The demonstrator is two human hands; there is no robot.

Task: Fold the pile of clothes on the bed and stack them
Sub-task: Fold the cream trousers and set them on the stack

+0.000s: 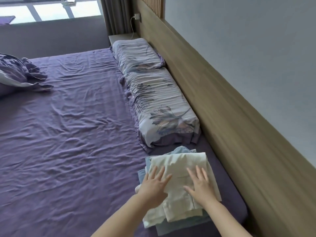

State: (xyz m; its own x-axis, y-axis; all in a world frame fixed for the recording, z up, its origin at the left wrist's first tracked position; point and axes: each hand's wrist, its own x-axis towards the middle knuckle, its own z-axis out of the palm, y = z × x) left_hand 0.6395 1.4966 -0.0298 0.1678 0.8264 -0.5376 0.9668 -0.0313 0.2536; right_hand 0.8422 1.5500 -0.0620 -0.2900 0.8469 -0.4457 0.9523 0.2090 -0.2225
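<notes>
A folded white garment (pixel 179 166) lies on top of a stack of folded pale blue clothes (pixel 181 150) at the near right corner of the purple bed (pixel 68 134). My left hand (pixel 153 185) lies flat on the white garment's left side, fingers spread. My right hand (pixel 200 185) presses flat on its right side, fingers straight. Blue layers (pixel 171 227) stick out beneath the stack's near edge.
Two leaf-patterned pillows (pixel 153 93) lie in a row along the wooden headboard (pixel 222 117) just beyond the stack. A crumpled purple duvet (pixel 15 74) sits at the far left. A charger cable (pixel 132 26) hangs at the far wall, near a window.
</notes>
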